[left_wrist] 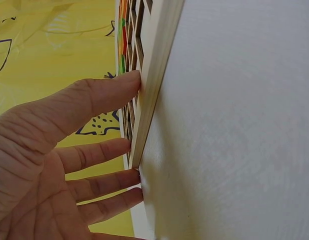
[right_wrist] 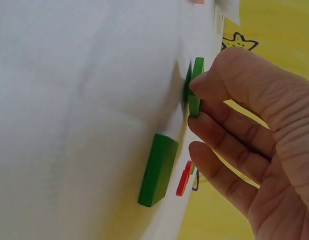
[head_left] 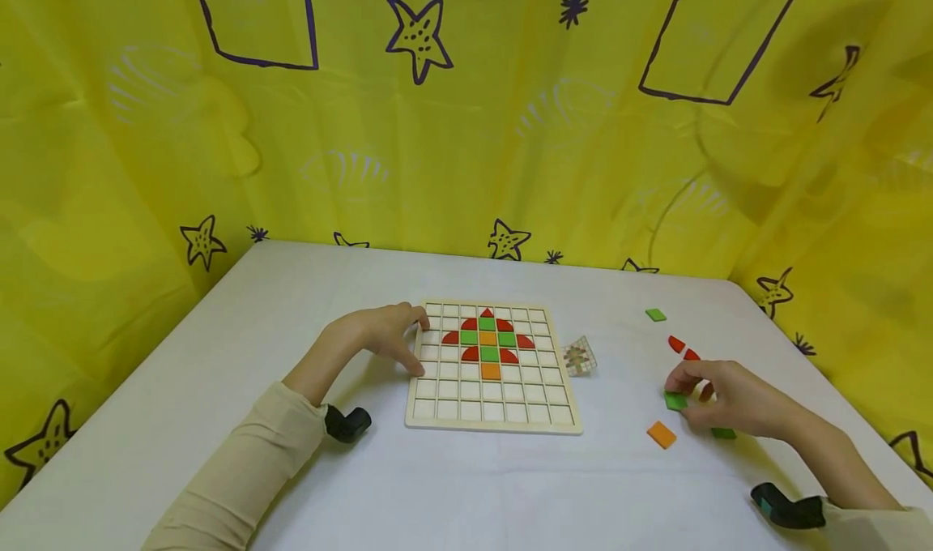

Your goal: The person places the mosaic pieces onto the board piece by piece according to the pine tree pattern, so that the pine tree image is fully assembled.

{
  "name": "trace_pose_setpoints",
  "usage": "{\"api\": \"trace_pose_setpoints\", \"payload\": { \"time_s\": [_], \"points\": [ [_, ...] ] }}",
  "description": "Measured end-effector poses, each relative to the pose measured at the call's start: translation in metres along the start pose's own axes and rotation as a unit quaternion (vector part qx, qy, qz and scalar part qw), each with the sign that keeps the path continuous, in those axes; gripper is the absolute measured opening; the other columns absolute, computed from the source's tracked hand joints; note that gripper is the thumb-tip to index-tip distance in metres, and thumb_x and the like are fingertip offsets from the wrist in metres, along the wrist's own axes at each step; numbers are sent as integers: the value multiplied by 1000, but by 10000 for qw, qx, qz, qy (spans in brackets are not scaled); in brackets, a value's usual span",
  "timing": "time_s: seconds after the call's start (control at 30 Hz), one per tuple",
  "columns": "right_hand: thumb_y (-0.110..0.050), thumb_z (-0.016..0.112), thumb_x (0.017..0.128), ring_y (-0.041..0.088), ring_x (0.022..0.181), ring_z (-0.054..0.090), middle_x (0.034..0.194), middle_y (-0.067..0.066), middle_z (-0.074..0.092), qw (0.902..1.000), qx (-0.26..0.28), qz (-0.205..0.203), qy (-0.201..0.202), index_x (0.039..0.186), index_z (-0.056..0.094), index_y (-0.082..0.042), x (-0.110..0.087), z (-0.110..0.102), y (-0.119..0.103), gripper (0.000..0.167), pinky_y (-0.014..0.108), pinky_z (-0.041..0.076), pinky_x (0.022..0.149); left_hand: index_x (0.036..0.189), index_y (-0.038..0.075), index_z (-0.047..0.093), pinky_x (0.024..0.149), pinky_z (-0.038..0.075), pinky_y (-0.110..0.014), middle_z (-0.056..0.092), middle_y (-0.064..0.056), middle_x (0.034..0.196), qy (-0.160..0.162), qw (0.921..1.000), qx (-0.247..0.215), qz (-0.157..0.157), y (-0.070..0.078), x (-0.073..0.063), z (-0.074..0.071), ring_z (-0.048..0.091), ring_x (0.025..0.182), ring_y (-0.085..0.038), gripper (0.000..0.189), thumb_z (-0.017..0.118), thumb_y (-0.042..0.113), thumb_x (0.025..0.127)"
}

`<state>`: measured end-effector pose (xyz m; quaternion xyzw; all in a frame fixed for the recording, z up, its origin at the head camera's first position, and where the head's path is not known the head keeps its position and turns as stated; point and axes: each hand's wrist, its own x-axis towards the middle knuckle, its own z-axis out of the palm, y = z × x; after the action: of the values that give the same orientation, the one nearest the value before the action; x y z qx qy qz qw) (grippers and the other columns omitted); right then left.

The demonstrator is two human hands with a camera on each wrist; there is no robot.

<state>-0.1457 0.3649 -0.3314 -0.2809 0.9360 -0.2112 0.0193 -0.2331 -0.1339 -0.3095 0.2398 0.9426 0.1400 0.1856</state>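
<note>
A wooden grid board (head_left: pixel 496 430) lies on the table, with red, green and orange pieces set in its cells as a tree-like pattern. My left hand (head_left: pixel 382 332) is at the board's left side, thumb and fingertips right at the rim; the left wrist view shows the fingers nearly straight along the wooden edge (left_wrist: pixel 153 85). To the right of the board, my right hand (head_left: pixel 732 401) pinches a green square tile (right_wrist: pixel 194 106) between thumb and fingers, close over the table. Another green tile (right_wrist: pixel 157 170) lies below that hand, partly hidden in the head view.
A small pattern card (head_left: pixel 579 356) is tilted up against the board's right edge. Near the right hand lie an orange tile (head_left: pixel 662 435) and red curved pieces (head_left: pixel 676 344). One green tile (head_left: pixel 656 314) sits farther back. A yellow curtain (head_left: pixel 466 154) surrounds the white table (head_left: pixel 408 486).
</note>
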Motion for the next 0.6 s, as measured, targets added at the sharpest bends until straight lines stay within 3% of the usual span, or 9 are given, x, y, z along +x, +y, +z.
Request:
{"api": "trace_pose_setpoints", "payload": {
  "time_s": [0.2, 0.6],
  "points": [
    [1, 83, 75, 3, 86, 58, 94, -17, 66, 9986, -102, -441, 285, 100, 67, -17, 4, -4, -7, 34, 24, 52, 72, 134, 10, 55, 108, 43, -49, 55, -12, 136, 24, 10000, -57, -26, 0, -1, 0, 52, 121, -26, 66, 86, 34, 82],
    [5, 84, 73, 7, 84, 60, 97, -15, 67, 9942, -38, -872, 623, 101, 68, -20, 24, -4, -29, 40, 24, 53, 71, 133, 11, 55, 107, 44, -49, 55, -12, 136, 23, 10000, -88, -12, 0, -1, 0, 52, 120, -26, 66, 87, 34, 81]
  ]
}}
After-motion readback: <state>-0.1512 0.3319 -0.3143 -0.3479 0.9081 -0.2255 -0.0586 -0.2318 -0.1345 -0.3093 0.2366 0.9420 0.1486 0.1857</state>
